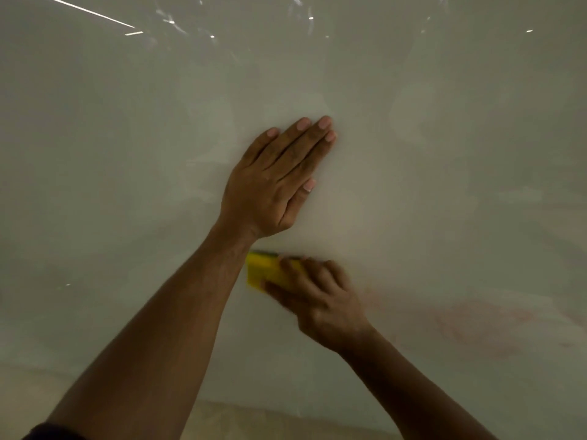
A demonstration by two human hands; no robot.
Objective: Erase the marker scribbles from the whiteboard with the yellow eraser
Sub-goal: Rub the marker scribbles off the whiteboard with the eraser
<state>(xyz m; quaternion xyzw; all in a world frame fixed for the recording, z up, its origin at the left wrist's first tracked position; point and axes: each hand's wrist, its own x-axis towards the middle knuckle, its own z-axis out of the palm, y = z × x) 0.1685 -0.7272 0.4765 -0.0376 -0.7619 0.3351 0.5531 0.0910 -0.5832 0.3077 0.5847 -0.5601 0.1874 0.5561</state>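
Against the whiteboard (444,154), the right hand (320,303) clamps the yellow eraser (266,273), likely light and stiff, by its back; the left hand (279,176) lies flat, empty.

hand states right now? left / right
Left hand: open, flat against the whiteboard, holding nothing.
Right hand: closed on the yellow eraser, pressing it to the board.
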